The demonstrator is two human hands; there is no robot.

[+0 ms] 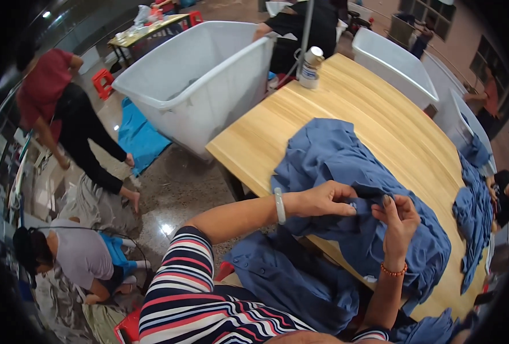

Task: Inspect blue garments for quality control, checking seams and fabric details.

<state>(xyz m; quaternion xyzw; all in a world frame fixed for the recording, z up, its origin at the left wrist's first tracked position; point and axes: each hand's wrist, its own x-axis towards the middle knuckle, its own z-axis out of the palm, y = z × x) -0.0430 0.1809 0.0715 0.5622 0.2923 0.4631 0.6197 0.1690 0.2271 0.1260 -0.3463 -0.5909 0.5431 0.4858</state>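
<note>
A blue cloth shirt (323,152) lies crumpled over the near part of the wooden table (375,97). My left hand (326,199), with a pale bangle at its wrist, pinches an edge of the shirt between thumb and fingers. Just to the right, my right hand (398,221) is closed on the same edge, a beaded bracelet on its wrist. A darker fold of cloth stands up between the two hands. Across my lap lies more blue cloth (300,269) with small buttons along one edge; whether it joins the piece on the table I cannot tell.
A spray can (311,67) stands at the table's far left corner, beside a metal pole (306,28). Large white bins (180,92) stand beyond. At left, one person (53,97) steps over grey cloth and another (82,255) bends low. Blue garments (472,212) hang at the right edge.
</note>
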